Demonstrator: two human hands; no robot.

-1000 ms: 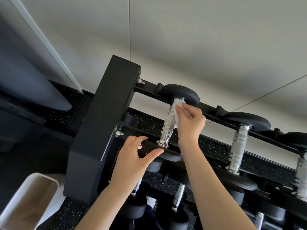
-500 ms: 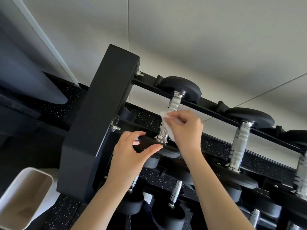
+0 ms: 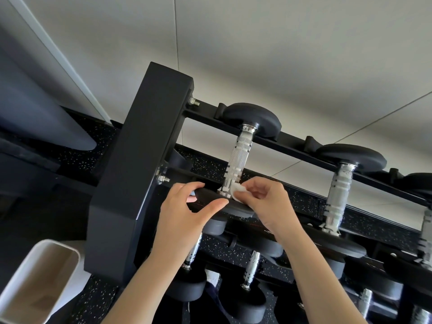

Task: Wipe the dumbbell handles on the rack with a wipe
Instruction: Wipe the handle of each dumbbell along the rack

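Note:
The leftmost dumbbell on the top tier of the black rack (image 3: 140, 174) has a knurled chrome handle (image 3: 238, 160) between two black heads. My right hand (image 3: 264, 202) pinches a small white wipe (image 3: 237, 191) against the near, lower end of that handle. My left hand (image 3: 184, 213) grips the rim of the dumbbell's near black head (image 3: 205, 199), thumb below and fingers curled over the top. The upper part of the handle is bare.
A second dumbbell handle (image 3: 339, 195) stands to the right on the same tier, a third at the right edge. Lower tiers hold more dumbbells (image 3: 250, 270). A white bin (image 3: 35, 281) sits on the speckled floor at the lower left. A grey wall rises behind.
My right hand has slid the wipe down the handle from its far top end to its near end. My left hand has kept its grip on the near head.

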